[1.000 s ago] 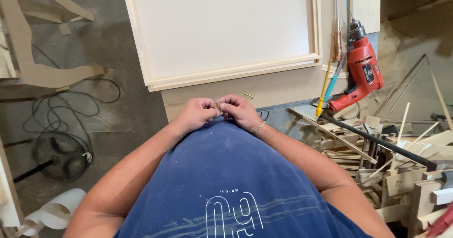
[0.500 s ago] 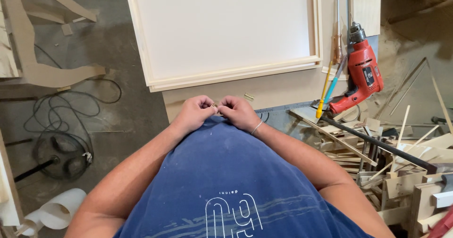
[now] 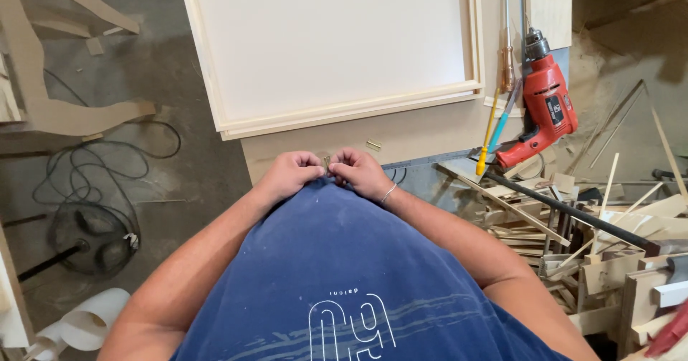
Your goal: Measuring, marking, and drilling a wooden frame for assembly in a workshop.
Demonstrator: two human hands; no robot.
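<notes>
My left hand (image 3: 290, 175) and my right hand (image 3: 360, 172) meet close to my blue shirt, at the near edge of a wooden workbench (image 3: 430, 128). Between the fingertips of both hands is a small brass-coloured metal piece (image 3: 327, 163), perhaps a hinge; its exact kind is too small to tell. A second small brass piece (image 3: 373, 145) lies on the bench just beyond my right hand. A white framed panel (image 3: 330, 46) lies flat on the bench farther out.
A red power drill (image 3: 546, 107) lies at the bench's right, with screwdrivers (image 3: 506, 60) beside it. A heap of wood offcuts and strips (image 3: 609, 225) fills the right side. On the floor at left are black cables (image 3: 93, 167), a round black base (image 3: 93, 239) and a curved wooden part (image 3: 64, 110).
My hands stay together at my shirt front, fingers shifting slightly around the small metal piece. The view has barely shifted.
</notes>
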